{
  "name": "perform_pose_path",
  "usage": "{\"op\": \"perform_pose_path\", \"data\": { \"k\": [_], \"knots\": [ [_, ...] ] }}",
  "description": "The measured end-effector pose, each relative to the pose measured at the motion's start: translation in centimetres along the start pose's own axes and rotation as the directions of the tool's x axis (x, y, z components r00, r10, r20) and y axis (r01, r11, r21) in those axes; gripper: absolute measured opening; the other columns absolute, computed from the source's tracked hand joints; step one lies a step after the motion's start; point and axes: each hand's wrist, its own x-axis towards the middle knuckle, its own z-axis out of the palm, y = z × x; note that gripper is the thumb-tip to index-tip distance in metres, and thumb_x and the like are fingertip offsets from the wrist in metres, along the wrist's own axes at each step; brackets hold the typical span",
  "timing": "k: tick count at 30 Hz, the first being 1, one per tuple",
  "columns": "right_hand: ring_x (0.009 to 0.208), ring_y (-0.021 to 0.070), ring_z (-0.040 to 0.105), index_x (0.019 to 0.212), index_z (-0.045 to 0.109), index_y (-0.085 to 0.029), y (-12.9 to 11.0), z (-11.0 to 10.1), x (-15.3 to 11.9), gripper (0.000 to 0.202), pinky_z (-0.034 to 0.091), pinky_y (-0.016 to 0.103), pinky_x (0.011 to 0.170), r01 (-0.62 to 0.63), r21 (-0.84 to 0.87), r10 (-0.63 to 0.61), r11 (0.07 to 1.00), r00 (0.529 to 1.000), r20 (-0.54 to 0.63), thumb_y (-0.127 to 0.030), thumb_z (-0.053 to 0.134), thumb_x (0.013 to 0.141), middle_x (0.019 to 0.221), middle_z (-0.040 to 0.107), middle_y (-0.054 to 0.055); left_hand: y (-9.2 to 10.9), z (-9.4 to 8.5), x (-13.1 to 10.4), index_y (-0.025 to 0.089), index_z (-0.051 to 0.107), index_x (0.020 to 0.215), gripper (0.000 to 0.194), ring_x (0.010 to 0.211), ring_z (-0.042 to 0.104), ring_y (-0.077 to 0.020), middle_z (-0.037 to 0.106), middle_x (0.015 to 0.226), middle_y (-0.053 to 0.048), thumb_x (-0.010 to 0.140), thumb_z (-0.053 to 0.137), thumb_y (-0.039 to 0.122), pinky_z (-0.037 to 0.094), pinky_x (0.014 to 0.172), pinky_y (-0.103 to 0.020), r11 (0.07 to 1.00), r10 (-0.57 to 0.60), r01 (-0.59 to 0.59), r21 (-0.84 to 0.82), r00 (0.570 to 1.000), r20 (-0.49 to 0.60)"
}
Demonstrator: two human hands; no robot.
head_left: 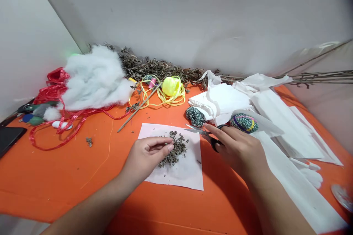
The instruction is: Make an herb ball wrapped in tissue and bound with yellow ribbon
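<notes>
A white square sheet lies on the orange table, with a small heap of crumbled dried leaves on it. Over the left side of the heap is my left hand, its thumb and fingertips drawn together; whatever they may hold is too small to name. My right hand grips black-handled scissors, their blades pointing left above the sheet's upper right corner. Just beyond the blades sits a green-and-white twine ball.
White fluff and red ribbon occupy the left. Dried stems run along the wall behind a yellow ribbon ball and a stick. White paper or cloth pieces cover the right. A dark phone-like object lies far left.
</notes>
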Motion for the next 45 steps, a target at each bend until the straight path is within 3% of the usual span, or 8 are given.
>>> {"op": "perform_pose_path", "data": {
  "k": [6,10,17,23,32,35,39,45],
  "knots": [
    [0.068,0.0192,0.071,0.120,0.066,-0.025,-1.0,0.8,0.0,0.032,0.035,0.026,0.053,-0.202,0.100,0.187,0.974,0.973,0.138,-0.027,0.062,0.089,0.090,0.078,0.003,0.0,-0.1,-0.8,0.025,0.072,0.119,0.033,0.112,0.067,-0.0255,0.076,0.115,-0.006,0.088,0.064,0.034,0.053,0.097,-0.033,0.976,0.141,-0.152,0.158,0.987,0.080],
    [0.064,0.0228,0.071,0.123,0.063,-0.024,-1.1,0.9,0.3,0.039,0.037,0.026,0.051,-0.387,0.129,0.322,0.913,0.879,0.351,-0.029,0.063,0.084,0.079,0.077,0.004,-0.5,-0.3,-0.8,0.026,0.058,0.137,0.046,0.115,0.066,-0.0239,0.071,0.125,-0.008,0.091,0.061,0.030,0.050,0.101,-0.033,0.988,0.137,-0.142,0.060,0.987,0.079],
    [0.065,0.0250,0.070,0.127,0.056,-0.022,-0.2,0.0,0.1,0.044,0.035,0.026,0.050,-0.425,0.143,0.295,0.894,0.798,0.525,-0.030,0.062,0.085,0.077,0.075,0.005,-0.4,-0.2,-0.7,0.029,0.075,0.110,0.026,0.122,0.060,-0.0254,0.073,0.120,-0.004,0.087,0.064,0.026,0.034,0.116,-0.041,0.884,0.316,-0.357,0.303,0.932,0.177],
    [0.047,0.0208,0.059,0.091,0.066,-0.026,-0.2,-0.7,0.4,0.014,0.017,0.026,0.042,-0.407,-0.109,0.390,0.907,0.715,0.579,-0.038,0.063,0.083,0.060,0.066,0.003,-0.6,-0.3,-0.5,0.029,0.074,0.111,0.025,0.113,0.065,-0.0230,0.073,0.118,-0.004,0.089,0.062,0.025,0.030,0.118,-0.043,0.821,0.386,-0.446,0.356,0.894,0.228],
    [0.051,0.0186,0.058,0.061,0.060,-0.025,0.9,-1.4,-0.5,0.022,0.020,0.026,0.042,-0.457,-0.004,0.326,0.889,0.629,0.706,-0.034,0.067,0.080,0.061,0.065,0.002,-0.5,-0.4,-0.3,0.027,0.073,0.108,0.022,0.111,0.065,-0.0214,0.073,0.115,-0.005,0.091,0.058,0.025,0.032,0.117,-0.042,0.802,0.388,-0.440,0.403,0.898,0.207],
    [0.052,0.0208,0.060,0.077,0.067,-0.026,1.6,-1.0,-0.9,0.014,0.025,0.025,0.043,-0.526,0.004,0.358,0.851,0.584,0.728,-0.040,0.070,0.076,0.062,0.066,0.002,-0.5,-0.4,-0.3,0.028,0.074,0.107,0.022,0.111,0.064,-0.0224,0.074,0.114,-0.004,0.090,0.059,0.025,0.033,0.116,-0.043,0.810,0.395,-0.438,0.391,0.899,0.190],
    [0.047,0.0215,0.060,0.102,0.066,-0.024,2.2,-0.6,-1.2,0.041,0.029,0.024,0.042,-0.615,0.025,0.399,0.788,0.542,0.739,-0.040,0.077,0.066,0.060,0.066,0.001,-0.4,-0.5,-0.4,0.028,0.073,0.107,0.022,0.113,0.063,-0.0229,0.073,0.114,-0.005,0.090,0.059,0.025,0.034,0.115,-0.042,0.813,0.391,-0.436,0.385,0.900,0.191],
    [0.046,0.0181,0.062,0.110,0.060,-0.028,2.2,-1.6,-1.8,0.042,0.032,0.022,0.041,-0.687,0.086,0.302,0.721,0.425,0.854,-0.018,0.066,0.069,0.060,0.067,-0.003,-0.1,-0.4,-0.5,0.026,0.072,0.106,0.020,0.108,0.065,-0.0203,0.073,0.112,-0.005,0.092,0.057,0.025,0.035,0.114,-0.038,0.798,0.390,-0.444,0.407,0.896,0.211]
  ]
}}
